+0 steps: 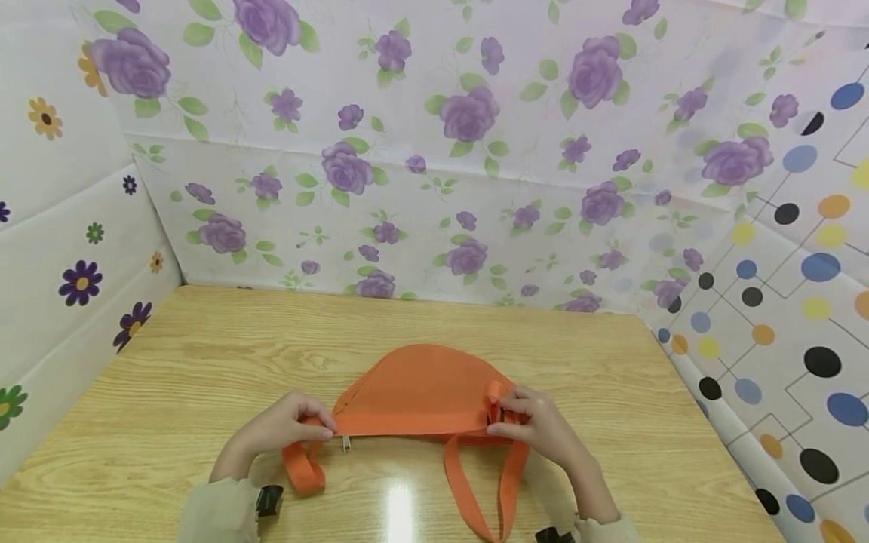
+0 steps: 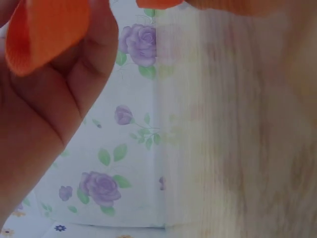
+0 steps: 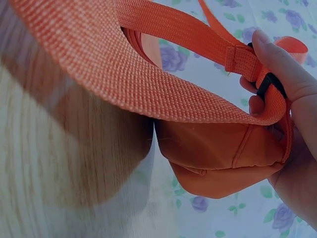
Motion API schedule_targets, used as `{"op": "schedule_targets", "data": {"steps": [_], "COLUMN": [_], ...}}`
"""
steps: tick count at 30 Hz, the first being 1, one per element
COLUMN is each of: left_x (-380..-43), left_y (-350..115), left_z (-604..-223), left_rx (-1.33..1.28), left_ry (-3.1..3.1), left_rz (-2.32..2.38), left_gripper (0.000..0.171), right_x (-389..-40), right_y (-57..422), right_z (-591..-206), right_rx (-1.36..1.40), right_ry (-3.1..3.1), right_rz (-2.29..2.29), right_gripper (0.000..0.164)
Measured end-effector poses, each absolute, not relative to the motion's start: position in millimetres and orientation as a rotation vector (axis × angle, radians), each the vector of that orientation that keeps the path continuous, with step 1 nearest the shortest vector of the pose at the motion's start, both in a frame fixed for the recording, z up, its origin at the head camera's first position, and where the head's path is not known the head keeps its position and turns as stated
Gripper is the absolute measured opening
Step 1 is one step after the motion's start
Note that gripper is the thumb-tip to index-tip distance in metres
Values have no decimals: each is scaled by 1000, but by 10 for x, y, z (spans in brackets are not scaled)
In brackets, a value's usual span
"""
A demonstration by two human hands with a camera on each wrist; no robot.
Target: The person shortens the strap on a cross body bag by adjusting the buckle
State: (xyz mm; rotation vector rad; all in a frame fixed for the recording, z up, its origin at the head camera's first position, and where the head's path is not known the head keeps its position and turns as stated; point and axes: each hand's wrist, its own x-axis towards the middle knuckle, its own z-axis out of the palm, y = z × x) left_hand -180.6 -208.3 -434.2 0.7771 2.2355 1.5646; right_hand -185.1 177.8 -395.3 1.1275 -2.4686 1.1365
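Observation:
An orange waist bag (image 1: 421,385) stands on the table in the head view, its curved edge at the back and its straight edge toward me. At its left corner my left hand (image 1: 288,424) pinches the fabric, and a folded strap end (image 1: 303,471) hangs below those fingers. A small metal zipper pull (image 1: 346,443) dangles near that corner. My right hand (image 1: 539,426) grips the right end, with the webbing strap (image 3: 163,94) and a black buckle (image 3: 270,85) between thumb and fingers. A loop of strap (image 1: 465,490) droops toward me.
The wooden table (image 1: 271,332) carries the bag. Behind it rises a wall covering with purple flowers (image 1: 468,256); a dotted covering (image 1: 781,317) closes the right side and a flower-print one (image 1: 61,226) the left. Dark wrist devices (image 1: 269,501) show by both sleeves.

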Motion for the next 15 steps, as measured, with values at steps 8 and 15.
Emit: {"op": "schedule_targets", "data": {"steps": [8, 15], "left_x": [-1832, -1826], "left_y": [-2013, -1953], "left_z": [-4310, -4217], "left_rx": [823, 743], "left_ry": [2242, 2310], "left_rz": [1543, 1499], "left_gripper": [15, 19], "right_x": [-1845, -1833], "right_y": [1761, 1749], "right_z": [-3945, -3938], "right_rx": [1134, 1129], "right_ry": [-2441, -2454], "right_rz": [1138, 1148], "right_gripper": [22, 20]}}
